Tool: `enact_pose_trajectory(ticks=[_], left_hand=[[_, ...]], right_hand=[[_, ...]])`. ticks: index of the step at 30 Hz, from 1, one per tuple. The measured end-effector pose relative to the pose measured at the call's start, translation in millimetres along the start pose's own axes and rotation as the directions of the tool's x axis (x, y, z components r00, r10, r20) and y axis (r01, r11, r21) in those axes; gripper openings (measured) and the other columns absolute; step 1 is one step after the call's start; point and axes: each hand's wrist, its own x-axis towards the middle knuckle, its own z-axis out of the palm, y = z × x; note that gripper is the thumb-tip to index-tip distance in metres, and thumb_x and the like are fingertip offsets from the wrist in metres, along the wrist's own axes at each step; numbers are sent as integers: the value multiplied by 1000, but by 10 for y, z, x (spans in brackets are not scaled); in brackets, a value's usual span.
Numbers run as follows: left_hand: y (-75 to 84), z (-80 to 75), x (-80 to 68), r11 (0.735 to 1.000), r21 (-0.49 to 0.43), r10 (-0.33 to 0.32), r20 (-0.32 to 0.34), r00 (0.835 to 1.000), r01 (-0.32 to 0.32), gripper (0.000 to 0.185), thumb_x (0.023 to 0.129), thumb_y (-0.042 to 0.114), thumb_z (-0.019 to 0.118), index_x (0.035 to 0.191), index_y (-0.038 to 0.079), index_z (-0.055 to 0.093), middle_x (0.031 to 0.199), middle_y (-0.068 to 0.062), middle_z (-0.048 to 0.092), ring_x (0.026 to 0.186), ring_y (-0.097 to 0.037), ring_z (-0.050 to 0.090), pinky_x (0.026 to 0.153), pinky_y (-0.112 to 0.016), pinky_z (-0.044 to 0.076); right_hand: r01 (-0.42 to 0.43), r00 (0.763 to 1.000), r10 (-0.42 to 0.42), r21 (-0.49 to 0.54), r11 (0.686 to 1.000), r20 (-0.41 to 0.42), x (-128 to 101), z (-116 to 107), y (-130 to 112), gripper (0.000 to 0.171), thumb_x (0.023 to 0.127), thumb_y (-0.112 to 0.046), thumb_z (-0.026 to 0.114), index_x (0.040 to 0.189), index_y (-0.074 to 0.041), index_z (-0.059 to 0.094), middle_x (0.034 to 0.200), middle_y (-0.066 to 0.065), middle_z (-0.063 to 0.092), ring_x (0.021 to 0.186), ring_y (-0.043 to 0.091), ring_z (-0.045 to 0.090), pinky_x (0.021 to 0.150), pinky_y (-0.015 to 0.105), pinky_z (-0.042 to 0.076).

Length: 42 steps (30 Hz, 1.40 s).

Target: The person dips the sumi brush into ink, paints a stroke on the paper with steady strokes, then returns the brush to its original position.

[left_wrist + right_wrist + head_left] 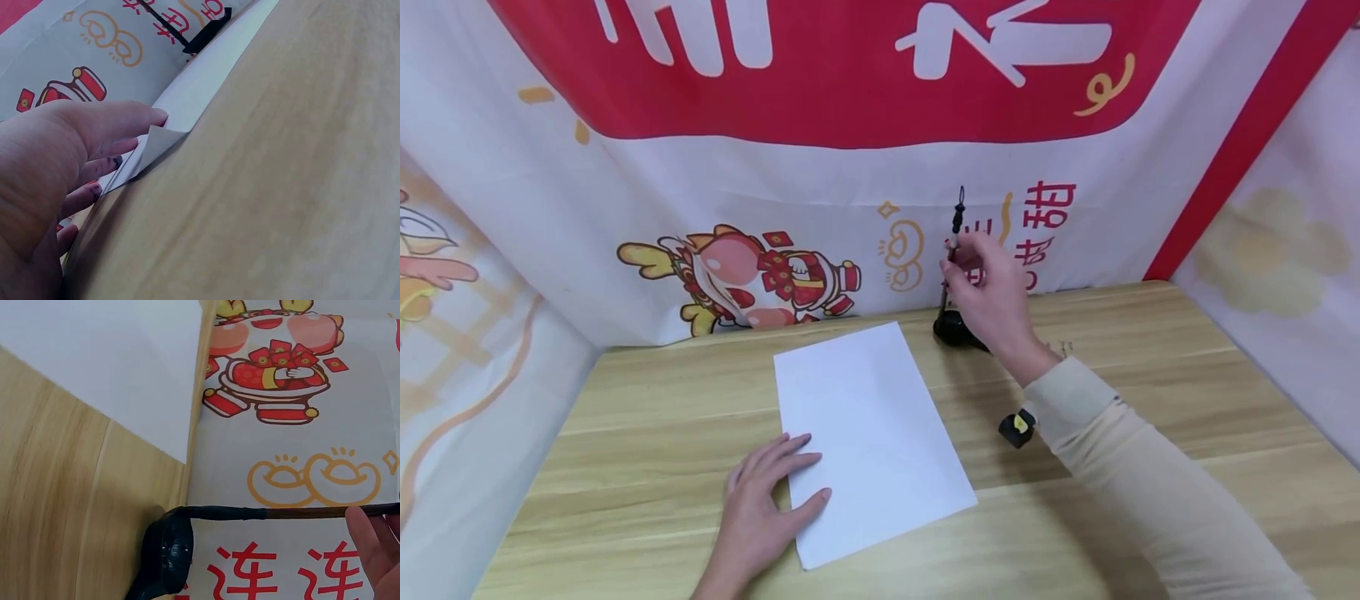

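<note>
A calligraphy brush (957,221) stands nearly upright in my right hand (992,292), pinched high on its handle between thumb and fingers. In the right wrist view, the dark tip of the brush (300,513) meets the rim of a black ink dish (169,553); whether it dips inside is hidden. My left hand (760,504) rests on the left edge of a blank white sheet of paper (872,442), fingers spread. The left wrist view has the thumb on the paper (200,87), beside a lifted, folded corner. Dark smudges mark some left fingertips (94,189).
A small black object with a yellow patch (1017,427) sits on the wooden table (647,475), right of the paper and beside my right sleeve (1150,475). Behind the table hangs a white cloth (820,175) with red lettering and cartoon prints; more printed cloth (1262,242) stands at the sides.
</note>
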Motion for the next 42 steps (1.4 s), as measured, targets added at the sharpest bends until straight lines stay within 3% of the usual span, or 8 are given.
enact_pose_trajectory(ticks=[10, 22, 26, 32, 42], left_hand=[[-8, -9, 6, 1000, -6, -10, 16, 1000, 10, 42, 80, 29, 95, 120, 27, 80, 147, 4, 70, 147, -35, 54, 119, -66, 23], [2, 4, 26, 1000, 0, -10, 11, 1000, 10, 41, 80, 29, 95, 119, 28, 80, 147, 5, 70, 147, -34, 54, 118, -64, 24], [-4, 1, 12, 1000, 7, -22, 15, 1000, 22, 41, 80, 30, 95, 119, 29, 80, 147, 6, 70, 147, -33, 54, 116, -63, 25], [-20, -4, 24, 1000, 8, -6, 0, 1000, 6, 42, 80, 30, 95, 119, 29, 80, 147, 6, 70, 147, -34, 54, 117, -65, 25], [-31, 6, 2, 1000, -8, 0, -5, 1000, 0, 42, 79, 29, 96, 118, 28, 80, 146, 5, 71, 145, -35, 56, 117, -65, 24]], right_hand=[[1, 1000, -1, -57, 998, 6, 3, 6, -40, 18, 101, -5, 72, 119, -1, 71, 104, 15, 75, 93, 25, 70, 72, 24, 47], [-129, 992, 129, -23, 991, -13, 20, -25, -94, 21, 102, -9, 72, 123, -4, 69, 108, 12, 73, 95, 22, 68, 71, 20, 51], [-86, 996, 86, -22, 996, 14, 6, -8, -91, 18, 102, -7, 72, 120, -3, 71, 105, 13, 75, 93, 24, 70, 71, 24, 54], [25, 1000, -24, -71, 997, 16, -4, 21, -81, 19, 101, -4, 72, 120, 0, 70, 108, 15, 74, 96, 28, 71, 81, 37, 53], [9, 1000, -9, -24, 1000, -18, 0, 30, -68, 20, 101, -5, 73, 120, 0, 70, 105, 15, 76, 92, 25, 72, 71, 17, 49]])
